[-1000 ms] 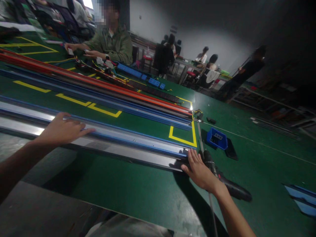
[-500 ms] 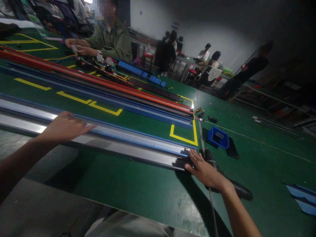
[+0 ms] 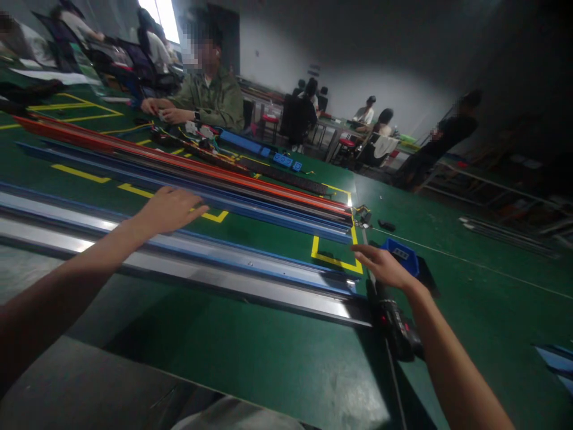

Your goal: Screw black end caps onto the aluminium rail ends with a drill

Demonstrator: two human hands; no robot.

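Note:
My left hand (image 3: 169, 208) hovers open, fingers stretched, above the green table between the near blue-edged metal rail (image 3: 233, 263) and the farther blue rails (image 3: 250, 206). It holds nothing. My right hand (image 3: 384, 266) is lifted and open, fingers extended leftward, over the yellow tape corner (image 3: 335, 261) just past the near rail's right end. A black power screwdriver (image 3: 394, 319) lies on the table below my right wrist. A small blue bin (image 3: 405, 254) sits just behind that hand.
Long orange and red rails (image 3: 188, 162) lie farther back. A person in a green jacket (image 3: 210, 98) works across the table with small parts. More people sit at tables in the back. Blue sheets (image 3: 555, 361) lie at the right edge.
Both hands have lifted off the near rail. The left moved forward and right over the table; the right rose from the rail's end toward the blue bin.

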